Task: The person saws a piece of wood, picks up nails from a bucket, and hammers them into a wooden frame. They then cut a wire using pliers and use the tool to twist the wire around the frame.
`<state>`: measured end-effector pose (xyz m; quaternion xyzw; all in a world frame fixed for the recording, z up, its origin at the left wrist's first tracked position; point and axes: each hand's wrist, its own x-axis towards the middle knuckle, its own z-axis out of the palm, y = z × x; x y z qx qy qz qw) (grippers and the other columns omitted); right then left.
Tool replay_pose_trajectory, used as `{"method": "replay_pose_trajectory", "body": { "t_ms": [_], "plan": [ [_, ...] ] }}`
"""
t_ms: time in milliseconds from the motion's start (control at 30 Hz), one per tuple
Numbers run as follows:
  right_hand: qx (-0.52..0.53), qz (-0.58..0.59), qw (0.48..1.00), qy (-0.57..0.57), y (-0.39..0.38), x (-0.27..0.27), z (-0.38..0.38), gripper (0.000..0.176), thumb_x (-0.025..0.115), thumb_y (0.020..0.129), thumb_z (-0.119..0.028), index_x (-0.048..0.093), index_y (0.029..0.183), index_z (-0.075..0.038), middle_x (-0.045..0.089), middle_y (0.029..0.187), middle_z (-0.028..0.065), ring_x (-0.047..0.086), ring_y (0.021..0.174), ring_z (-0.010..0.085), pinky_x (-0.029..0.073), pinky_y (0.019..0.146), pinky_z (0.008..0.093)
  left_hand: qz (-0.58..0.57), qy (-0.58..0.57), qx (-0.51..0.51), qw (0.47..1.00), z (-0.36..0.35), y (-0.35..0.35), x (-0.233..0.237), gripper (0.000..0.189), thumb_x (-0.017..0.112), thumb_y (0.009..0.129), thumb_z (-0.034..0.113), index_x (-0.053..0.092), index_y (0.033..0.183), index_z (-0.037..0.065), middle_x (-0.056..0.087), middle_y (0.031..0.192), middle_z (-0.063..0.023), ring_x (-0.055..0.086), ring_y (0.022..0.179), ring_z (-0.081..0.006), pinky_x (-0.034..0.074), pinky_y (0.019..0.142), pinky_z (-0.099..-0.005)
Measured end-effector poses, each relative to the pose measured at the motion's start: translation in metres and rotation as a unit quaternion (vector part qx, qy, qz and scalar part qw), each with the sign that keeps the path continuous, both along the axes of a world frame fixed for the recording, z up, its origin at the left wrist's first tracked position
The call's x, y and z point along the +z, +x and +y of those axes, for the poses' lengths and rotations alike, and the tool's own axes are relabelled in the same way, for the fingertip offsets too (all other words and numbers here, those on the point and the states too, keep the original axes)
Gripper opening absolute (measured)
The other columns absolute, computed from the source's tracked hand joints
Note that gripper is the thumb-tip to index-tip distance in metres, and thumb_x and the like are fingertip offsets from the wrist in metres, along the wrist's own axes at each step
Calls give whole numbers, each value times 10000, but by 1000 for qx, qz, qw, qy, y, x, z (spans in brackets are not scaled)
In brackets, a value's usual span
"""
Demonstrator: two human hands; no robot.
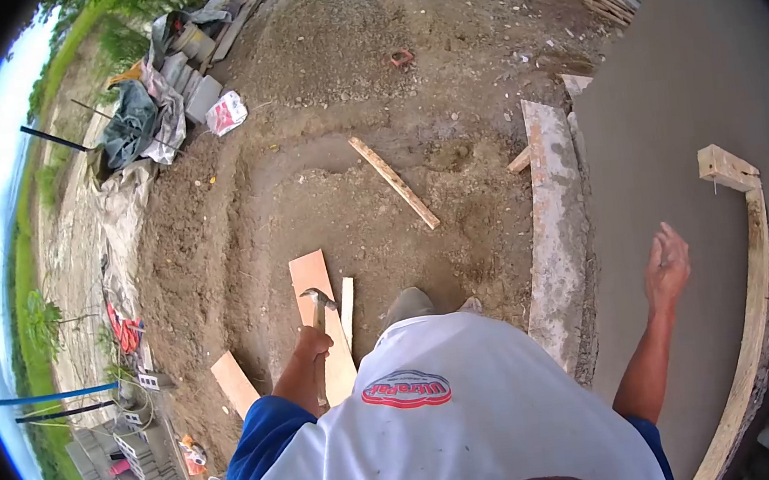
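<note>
My left hand [314, 341] is wrapped round the handle of a claw hammer [318, 297], its metal head pointing up and away from me. Below the hammer, a flat plywood piece [310, 271] lies on the dirt beside a narrow pale strip of wood [348, 308]. My right hand [668, 264] is stretched out to the side with nothing in it, over or in front of a smooth grey concrete surface [646, 138]. Farther right, a long timber [742, 343] runs along that surface's edge, with a short wooden block [727, 168] at its end.
A cement-smeared board [550, 208] borders the concrete. One loose wooden stick [394, 183] lies on the dirt ahead, and another board piece [235, 383] at lower left. Tarps [130, 121] and a cement bag [226, 113] lie upper left; concrete blocks [141, 462] are stacked lower left.
</note>
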<state>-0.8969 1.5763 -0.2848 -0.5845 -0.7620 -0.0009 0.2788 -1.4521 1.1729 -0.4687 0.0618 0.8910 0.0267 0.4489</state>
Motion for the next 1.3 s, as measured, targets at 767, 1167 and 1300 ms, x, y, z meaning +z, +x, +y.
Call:
{"method": "replay_pose_trajectory", "body": {
  "t_ms": [767,1167,1300],
  "plan": [
    [574,-530,611,-128,-267,-326,176,160,566,753,-202,696,739,-109,689,751,113,676,765,297,505,661,470,-113,36,422,899,-181,253,-34,199,710,793,224,691,754,30,652,681,-91,642,594,-219,506,538,-375],
    [506,-286,651,-488,-447,-283,-14,159,600,839,-157,685,788,-33,665,716,29,628,615,128,495,586,293,-243,160,769,569,-179,476,-47,159,614,892,127,591,835,-19,619,663,-103,588,517,-207,484,467,-352],
    [672,-453,469,-351,-414,-312,-63,363,615,835,-343,713,805,6,680,707,140,644,623,218,510,630,367,-109,213,851,468,-185,463,-36,114,602,884,81,584,848,-26,608,679,-107,594,543,-200,498,475,-337]
  ]
}}
